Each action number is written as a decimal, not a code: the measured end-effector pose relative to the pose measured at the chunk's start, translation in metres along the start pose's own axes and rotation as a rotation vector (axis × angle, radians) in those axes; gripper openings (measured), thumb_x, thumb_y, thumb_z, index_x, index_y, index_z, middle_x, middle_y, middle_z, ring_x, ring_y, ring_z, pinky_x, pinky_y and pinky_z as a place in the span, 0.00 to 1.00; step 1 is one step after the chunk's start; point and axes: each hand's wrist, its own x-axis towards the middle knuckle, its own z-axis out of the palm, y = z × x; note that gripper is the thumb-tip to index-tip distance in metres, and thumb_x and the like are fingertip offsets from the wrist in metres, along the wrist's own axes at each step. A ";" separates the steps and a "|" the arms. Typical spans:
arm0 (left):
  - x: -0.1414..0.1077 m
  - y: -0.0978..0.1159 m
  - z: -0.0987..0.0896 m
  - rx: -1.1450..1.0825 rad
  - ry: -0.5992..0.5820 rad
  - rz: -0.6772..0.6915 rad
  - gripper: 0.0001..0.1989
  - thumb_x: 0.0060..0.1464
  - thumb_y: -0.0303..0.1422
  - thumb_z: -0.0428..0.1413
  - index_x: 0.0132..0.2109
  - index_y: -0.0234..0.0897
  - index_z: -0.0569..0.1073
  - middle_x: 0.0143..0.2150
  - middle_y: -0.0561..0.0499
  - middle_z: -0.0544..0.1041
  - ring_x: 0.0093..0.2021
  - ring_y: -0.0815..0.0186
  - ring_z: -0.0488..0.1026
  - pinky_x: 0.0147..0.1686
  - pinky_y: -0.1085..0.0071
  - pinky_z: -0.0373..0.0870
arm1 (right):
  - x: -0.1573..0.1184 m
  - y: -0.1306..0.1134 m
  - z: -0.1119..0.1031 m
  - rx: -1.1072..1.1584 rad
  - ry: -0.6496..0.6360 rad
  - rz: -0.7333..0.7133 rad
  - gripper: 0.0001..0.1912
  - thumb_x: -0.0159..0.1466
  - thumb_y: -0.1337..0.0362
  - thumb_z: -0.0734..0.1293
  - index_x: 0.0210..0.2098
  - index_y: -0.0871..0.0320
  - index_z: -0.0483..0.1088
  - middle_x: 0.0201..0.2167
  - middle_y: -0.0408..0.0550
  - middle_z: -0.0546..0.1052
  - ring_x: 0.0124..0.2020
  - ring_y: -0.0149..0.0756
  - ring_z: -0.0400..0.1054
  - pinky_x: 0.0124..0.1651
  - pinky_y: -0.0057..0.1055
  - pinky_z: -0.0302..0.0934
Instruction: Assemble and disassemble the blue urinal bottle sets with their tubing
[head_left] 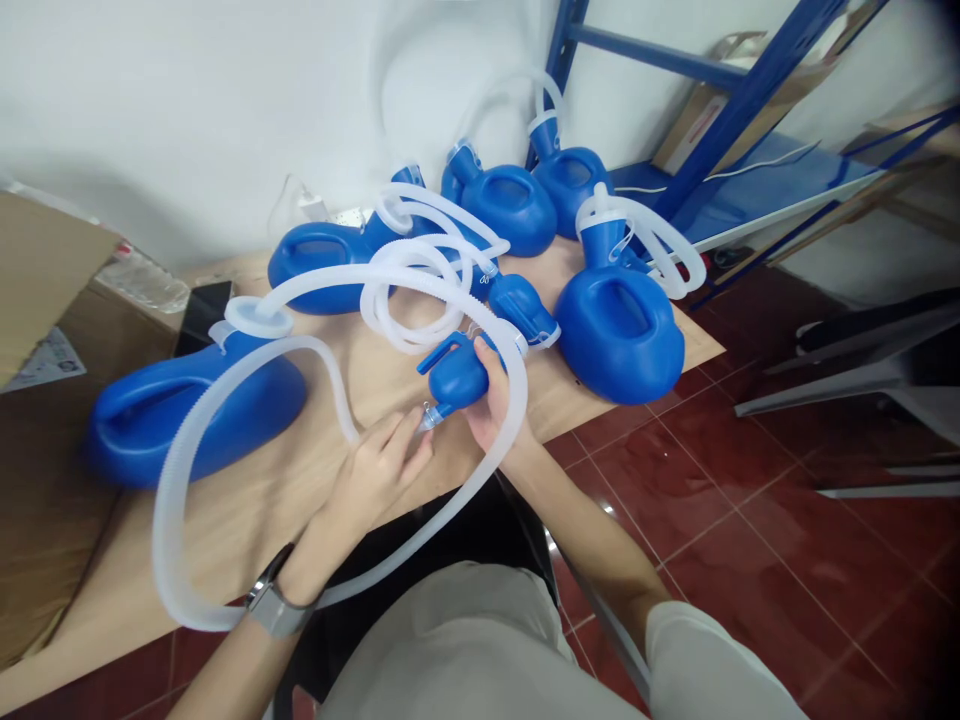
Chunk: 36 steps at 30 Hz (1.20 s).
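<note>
My right hand (491,395) grips a small rounded blue plastic piece (456,378) with a handle loop and a short spout pointing down-left. At that spout, my left hand (386,452) pinches the clear end fitting (429,418) of a white corrugated hose (180,480); how far the two are joined I cannot tell. The hose makes a wide loop around both hands and over my left wrist. A blue urinal bottle (202,410) with a white cap (259,316) lies to the left. Just beyond my right hand is another blue piece (523,308) with a pale rim.
Several more blue bottles, among them one at the right edge (621,335), stand on the wooden table (600,400) with coiled hoses. At left are a cardboard box (45,420) and a dark phone-like slab (204,312). A blue rack (735,130) stands behind, right.
</note>
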 end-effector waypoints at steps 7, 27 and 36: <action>0.000 -0.006 -0.003 0.152 -0.101 0.098 0.11 0.76 0.33 0.49 0.53 0.35 0.74 0.34 0.47 0.80 0.30 0.62 0.79 0.29 0.67 0.70 | -0.005 0.001 -0.002 -0.029 -0.013 0.007 0.19 0.59 0.49 0.79 0.45 0.50 0.77 0.46 0.45 0.81 0.48 0.43 0.77 0.41 0.37 0.76; 0.011 -0.003 -0.016 0.208 -0.309 0.109 0.16 0.77 0.38 0.47 0.38 0.40 0.69 0.26 0.51 0.76 0.25 0.62 0.75 0.24 0.65 0.54 | -0.006 0.009 -0.002 -0.098 -0.010 0.017 0.16 0.61 0.50 0.76 0.41 0.52 0.73 0.35 0.42 0.78 0.35 0.39 0.75 0.33 0.35 0.72; 0.007 -0.004 -0.009 0.160 -0.240 0.025 0.14 0.74 0.33 0.50 0.35 0.39 0.70 0.28 0.48 0.78 0.27 0.60 0.76 0.25 0.65 0.56 | -0.004 0.012 -0.002 -0.037 0.025 -0.015 0.21 0.57 0.53 0.80 0.46 0.51 0.75 0.42 0.42 0.80 0.43 0.39 0.75 0.41 0.34 0.73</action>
